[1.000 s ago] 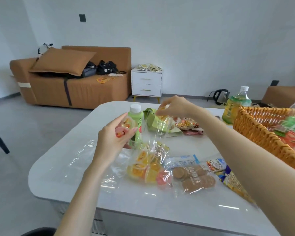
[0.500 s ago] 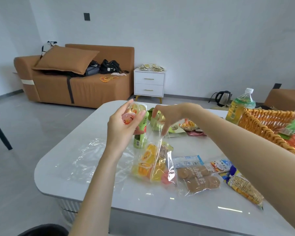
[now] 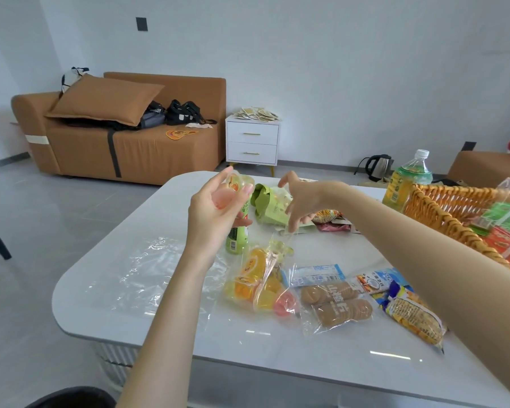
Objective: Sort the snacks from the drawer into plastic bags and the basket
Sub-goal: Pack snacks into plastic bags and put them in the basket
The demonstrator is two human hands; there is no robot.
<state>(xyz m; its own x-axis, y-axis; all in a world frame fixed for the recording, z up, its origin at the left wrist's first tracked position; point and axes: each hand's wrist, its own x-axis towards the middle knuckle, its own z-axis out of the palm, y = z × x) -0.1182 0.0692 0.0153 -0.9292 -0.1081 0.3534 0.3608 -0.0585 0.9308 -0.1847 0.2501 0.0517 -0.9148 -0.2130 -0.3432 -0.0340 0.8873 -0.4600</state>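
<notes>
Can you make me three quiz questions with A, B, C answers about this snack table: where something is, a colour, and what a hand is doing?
1. Where is the woven basket?
A. On the table's right side
B. On the sofa
C. On the floor

2. What colour is the cap of the big bottle behind the basket?
A. Red
B. White
C. Black

3. What is the left hand doing?
A. Lying flat on the table
B. Holding a jelly cup up
C. Reaching into the basket

Answers: 1 A, the basket sits at the table's right edge. 2 B, its cap is white. 3 B, the fingers are curled around the cup, above the table.
</notes>
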